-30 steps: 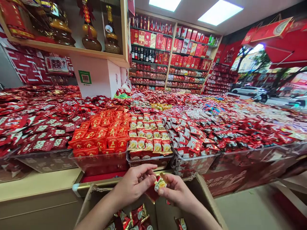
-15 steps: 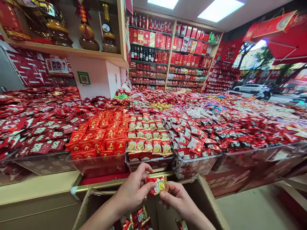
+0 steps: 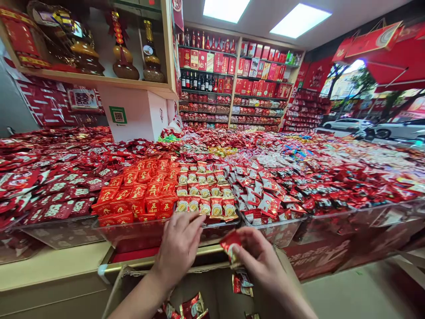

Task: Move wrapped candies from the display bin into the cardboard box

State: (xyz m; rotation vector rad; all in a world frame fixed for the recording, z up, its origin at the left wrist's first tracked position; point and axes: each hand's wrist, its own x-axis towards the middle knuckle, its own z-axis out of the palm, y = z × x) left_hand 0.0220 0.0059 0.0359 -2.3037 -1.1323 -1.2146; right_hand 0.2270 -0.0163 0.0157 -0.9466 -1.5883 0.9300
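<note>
One small red-and-gold wrapped packet [image 3: 229,243] is being pinched by thumb and fingers of the bare right hand [image 3: 257,253] at lower centre; the bare left hand [image 3: 179,241], loosely bent, is being held at a clear plastic tray [image 3: 217,230], any grip being hidden

So the person's totally bare-handed, and bare-armed too as far as the view goes. Left hand [image 3: 179,241] has slimmish fingers [image 3: 191,226] that taper toward the tips, and right behind it a smooth wrist [image 3: 158,275] widens into a plain forearm [image 3: 137,301]. Right hand [image 3: 260,254] looks like the same build, kinda blurry tho, with a rounded thumb [image 3: 245,258] and its own bare forearm [image 3: 294,301] behind.
</note>
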